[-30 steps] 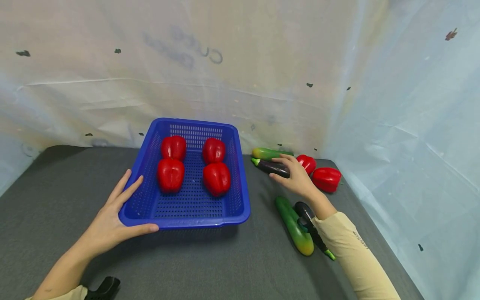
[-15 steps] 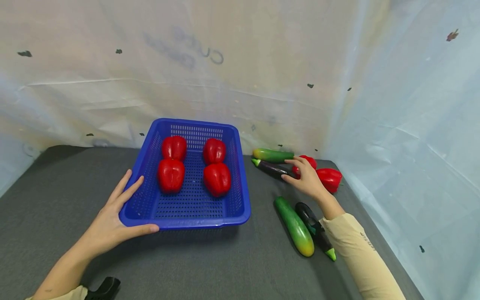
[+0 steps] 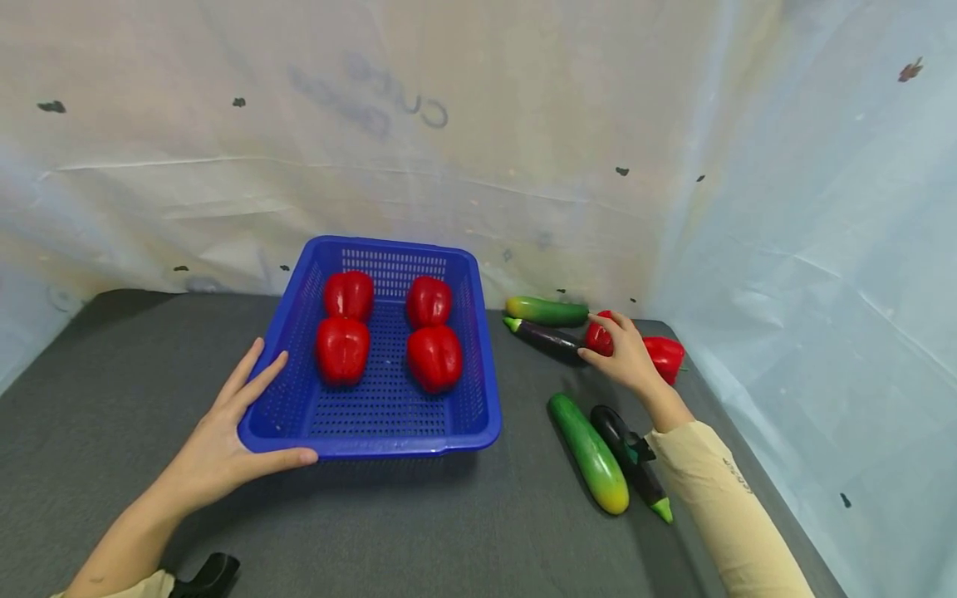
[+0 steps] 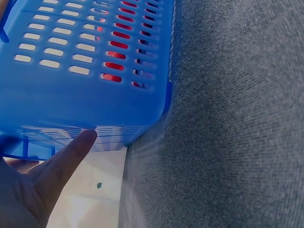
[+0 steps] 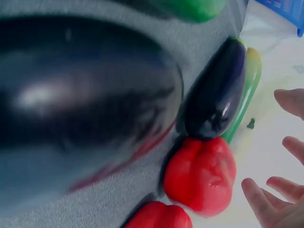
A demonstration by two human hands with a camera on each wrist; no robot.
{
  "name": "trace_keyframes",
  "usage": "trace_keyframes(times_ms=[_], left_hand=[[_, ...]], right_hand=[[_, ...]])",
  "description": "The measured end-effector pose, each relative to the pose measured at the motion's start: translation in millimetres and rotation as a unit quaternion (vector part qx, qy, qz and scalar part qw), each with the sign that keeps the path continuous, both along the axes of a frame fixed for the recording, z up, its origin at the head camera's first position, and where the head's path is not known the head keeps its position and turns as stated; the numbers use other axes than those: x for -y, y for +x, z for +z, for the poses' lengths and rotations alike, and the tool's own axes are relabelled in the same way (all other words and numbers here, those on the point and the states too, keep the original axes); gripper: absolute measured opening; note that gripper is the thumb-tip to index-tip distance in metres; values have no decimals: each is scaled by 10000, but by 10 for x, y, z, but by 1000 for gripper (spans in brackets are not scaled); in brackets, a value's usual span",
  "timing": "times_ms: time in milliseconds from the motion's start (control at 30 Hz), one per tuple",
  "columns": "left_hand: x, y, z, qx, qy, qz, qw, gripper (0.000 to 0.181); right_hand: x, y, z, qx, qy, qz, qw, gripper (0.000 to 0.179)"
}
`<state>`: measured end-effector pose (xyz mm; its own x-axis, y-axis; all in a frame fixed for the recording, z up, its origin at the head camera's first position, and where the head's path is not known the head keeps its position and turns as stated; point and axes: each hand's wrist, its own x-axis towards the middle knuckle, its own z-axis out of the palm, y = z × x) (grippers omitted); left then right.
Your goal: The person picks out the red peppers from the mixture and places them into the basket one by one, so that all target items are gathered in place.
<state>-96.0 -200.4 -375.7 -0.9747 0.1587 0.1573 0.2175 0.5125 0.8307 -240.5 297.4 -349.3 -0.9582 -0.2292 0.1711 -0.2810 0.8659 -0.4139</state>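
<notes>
My left hand [image 3: 217, 444] rests on the near left corner of a blue plastic basket [image 3: 366, 448], fingers spread along the left rim and thumb on the front rim. In the left wrist view, a straight finger [image 4: 66, 164] touches the basket wall. Several red bell peppers [image 3: 342, 350] sit in the basket in two columns. Out to the right, my right hand [image 3: 628, 361] reaches over a red bell pepper [image 3: 598, 336], partly covering it. The right wrist view shows spread fingers [image 5: 256, 197] apart from that pepper [image 5: 202, 175]. Another red pepper [image 3: 665, 359] lies just beyond the hand.
By the back wall lie a green cucumber [image 3: 549, 312] with a yellowish end and an eggplant [image 3: 549, 338]. Closer in, a second cucumber [image 3: 591, 457] lies beside another eggplant [image 3: 635, 465]. Plastic sheeting [image 3: 523, 124] hangs behind the grey table [image 3: 419, 531].
My right hand has moved right, from over the back eggplant to the red pepper beside it. The left hand and the basket have stayed in place.
</notes>
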Motion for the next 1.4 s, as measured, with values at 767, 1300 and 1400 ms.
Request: trace_keyframes(times_ms=[767,1300,1400], left_hand=[[-10,19,8,102,-8,46,9999,107],[-29,29,-4,-100,6,44,9999,107],[-28,27,-3,-83,20,36,10000,107]], right_hand=[[-188,-287,-77,717,432,-808,9932,79],[-201,-345,-93,827,642,-900,9904,72],[-196,-347,-98,783,632,-917,9907,71]])
